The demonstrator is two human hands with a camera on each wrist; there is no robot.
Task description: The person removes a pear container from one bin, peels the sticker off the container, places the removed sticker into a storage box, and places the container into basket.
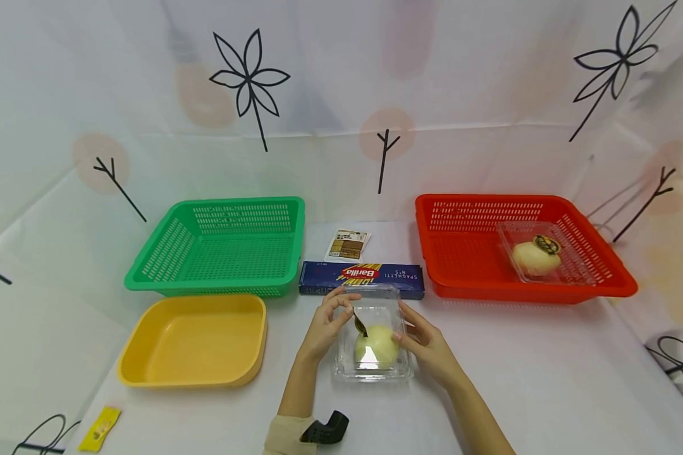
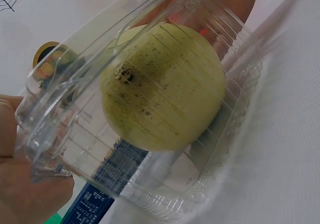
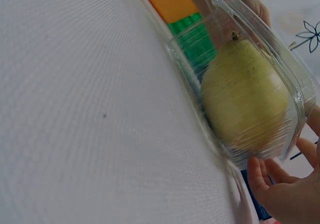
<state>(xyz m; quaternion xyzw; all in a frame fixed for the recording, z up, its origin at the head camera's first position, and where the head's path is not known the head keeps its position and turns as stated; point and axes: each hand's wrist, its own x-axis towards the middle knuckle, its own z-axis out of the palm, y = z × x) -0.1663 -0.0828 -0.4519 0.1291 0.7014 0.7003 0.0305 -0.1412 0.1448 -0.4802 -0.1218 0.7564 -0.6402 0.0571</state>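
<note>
A clear plastic clamshell container point(image 1: 375, 373) rests on the white table in front of me, holding a round pale yellow-green pear point(image 2: 165, 89). My right hand point(image 1: 432, 347) grips its right side, with the thumb on top and the fingers along the edge. On the other side, my left hand point(image 1: 321, 325) pinches the upper end of a dark oval sticker point(image 1: 360, 325), which stands at a slant over the lid. Seen from the left wrist, the sticker has a yellow rim and lies partly behind plastic. The right wrist view shows the pear's short stem, but no sticker.
Behind the container lie a blue spaghetti box point(image 1: 319, 278) and a small packet point(image 1: 347, 245). A green basket point(image 1: 233, 259) and a yellow tray point(image 1: 199, 341) stand left. A red basket point(image 1: 461, 253) at right holds another packed fruit point(image 1: 535, 258). A yellow sachet point(image 1: 99, 428) lies front left.
</note>
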